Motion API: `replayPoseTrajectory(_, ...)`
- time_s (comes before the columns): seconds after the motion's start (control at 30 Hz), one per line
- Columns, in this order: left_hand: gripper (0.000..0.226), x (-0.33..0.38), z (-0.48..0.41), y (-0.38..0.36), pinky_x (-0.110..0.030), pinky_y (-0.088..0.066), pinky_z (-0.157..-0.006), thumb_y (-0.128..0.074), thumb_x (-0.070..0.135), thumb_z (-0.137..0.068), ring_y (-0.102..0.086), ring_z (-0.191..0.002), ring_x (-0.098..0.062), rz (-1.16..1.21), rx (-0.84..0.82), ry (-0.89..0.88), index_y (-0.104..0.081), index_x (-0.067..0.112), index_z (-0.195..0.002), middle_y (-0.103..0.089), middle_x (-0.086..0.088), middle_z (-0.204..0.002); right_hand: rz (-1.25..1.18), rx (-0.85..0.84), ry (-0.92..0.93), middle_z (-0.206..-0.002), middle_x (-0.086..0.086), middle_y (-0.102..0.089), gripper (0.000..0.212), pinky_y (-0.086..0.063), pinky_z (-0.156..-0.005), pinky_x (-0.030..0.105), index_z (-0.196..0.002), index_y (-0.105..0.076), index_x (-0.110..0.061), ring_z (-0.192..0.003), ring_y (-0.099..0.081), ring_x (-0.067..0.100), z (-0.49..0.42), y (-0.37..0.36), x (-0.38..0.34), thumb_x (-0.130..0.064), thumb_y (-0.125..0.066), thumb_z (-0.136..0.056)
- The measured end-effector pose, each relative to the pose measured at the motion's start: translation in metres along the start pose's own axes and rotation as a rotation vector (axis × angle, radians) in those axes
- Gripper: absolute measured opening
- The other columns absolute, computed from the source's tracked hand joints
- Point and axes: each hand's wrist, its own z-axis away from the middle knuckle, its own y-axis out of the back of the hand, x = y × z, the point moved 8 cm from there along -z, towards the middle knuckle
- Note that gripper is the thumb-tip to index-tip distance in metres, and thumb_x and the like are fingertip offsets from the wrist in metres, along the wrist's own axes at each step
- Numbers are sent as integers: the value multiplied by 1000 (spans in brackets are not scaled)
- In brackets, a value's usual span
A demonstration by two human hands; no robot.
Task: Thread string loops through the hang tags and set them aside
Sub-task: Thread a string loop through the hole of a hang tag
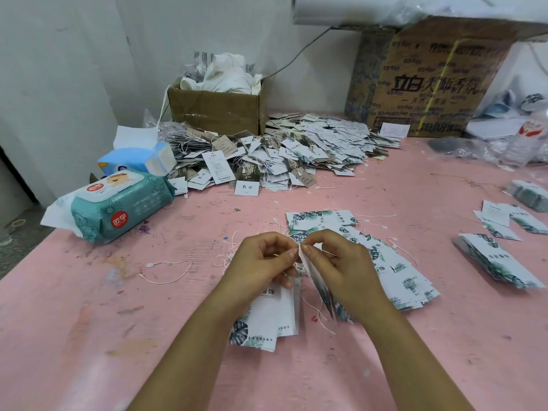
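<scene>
- Near the front middle of the pink desk [89, 321], in the head view, both hands meet above the work.
- The left grip [261, 259] is curled, thumb and forefinger pinching a thin white string [292, 237] right at the top edge of a hang tag [321, 287].
- The right grip [341, 262] pinches that hang tag at its top. The card hangs edge-on, tilted down toward the person.
- Under the left wrist lies a small stack of tags [267, 315] with leaf prints, flat on the desk.
- Just right of the hands, a fanned row of tags [385, 262] runs away toward the far side, with loose strings among them.
- A loose string loop [149, 265] lies on the desk left of the hands.
- At the back stands a small open cardboard box [216, 111], stuffed with white cloth or bags [228, 72] that spill over its rim.
- In front of and around that box spreads a big heap of strung tags [281, 155].
- A large printed carton [430, 84] stands at the back right; its contents are hidden.
- On the left sit a teal pack of wet wipes [118, 209] and, behind it, a blue tissue pack [139, 158] with a sheet poking out.
- More tag piles [501, 262] lie at the right edge.
</scene>
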Motion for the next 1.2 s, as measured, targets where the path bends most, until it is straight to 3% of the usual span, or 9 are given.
replayPoseTrajectory(0.13,11,0,1,-1,-19,-45,-40,-57,-4,-87,-55,-45,-9,-17,4,8,-60,5,-81,-58,-1,-60,-11,-21,-16,-61,13,-61,24,-45,-52,36,-78,-55,-41,-48,-50,21,0,-2,3,-20,-62,-88)
replayPoseTrajectory(0.27,11,0,1,2,-20,-39,-38,-56,0,-90,-50,-48,-22,-108,21,14,-58,8,-83,-58,-1,-61,2,-70,-21,-44,-8,-46,11,-26,-46,17,-90,-58,-34,-40,-38,7,1,-7,8,-23,-58,-90)
replayPoseTrajectory(0.4,13,0,1,1,-24,-36,-41,-53,4,-93,-49,-50,-25,-161,28,17,-56,10,-82,-58,2,-56,35,-138,-17,-43,-13,-45,17,-26,-47,15,-109,-58,-29,-42,-40,6,2,-13,6,-27,-51,-94)
replayPoseTrajectory(0.5,16,1,3,1,-18,-31,-37,-51,7,-94,-43,-33,-18,-251,39,21,-53,15,-79,-57,3,-48,49,-134,-10,-43,-14,-46,14,-26,-46,14,-105,-60,-26,-42,-41,5,2,-11,3,-24,-50,-95)
replayPoseTrajectory(0.63,17,7,3,-1,-17,-29,-36,-50,8,-94,-40,-29,-15,-310,53,-18,-51,18,-79,-57,4,-48,35,-80,-15,-46,-15,-46,10,-29,-46,15,-98,-60,-21,-43,-41,5,1,-4,2,-19,-51,-94)
replayPoseTrajectory(0.83,16,10,6,0,-16,-28,-34,-48,8,-95,-42,-29,-9,-227,73,-28,-49,15,-81,-56,-3,-62,72,-73,12,-49,-17,-46,10,-28,-47,16,-99,-59,-19,-45,-40,7,1,-3,1,-20,-52,-94)
replayPoseTrajectory(1.0,20,11,3,13,-18,-33,-35,-48,1,-94,-53,-45,-8,-73,181,-32,-50,12,-78,-63,0,-86,80,-39,-14,-48,-12,-43,19,-27,-47,18,-112,-51,-20,-47,-39,7,0,0,6,-17,-51,-94)
replayPoseTrajectory(1.13,20,11,3,23,-17,-34,-35,-47,0,-94,-54,-49,-7,56,238,-18,-51,12,-78,-66,0,-87,32,32,-114,-47,-7,-39,11,-29,-51,26,-99,-46,-23,-48,-39,8,0,7,19,-15,-51,-93)
replayPoseTrajectory(1.2,20,11,3,25,-16,-34,-36,-46,0,-94,-54,-48,-6,139,256,-6,-51,12,-78,-67,0,-85,23,60,-146,-48,-9,-46,11,-28,-49,22,-92,-46,-23,-48,-41,6,-1,11,24,-14,-51,-93)
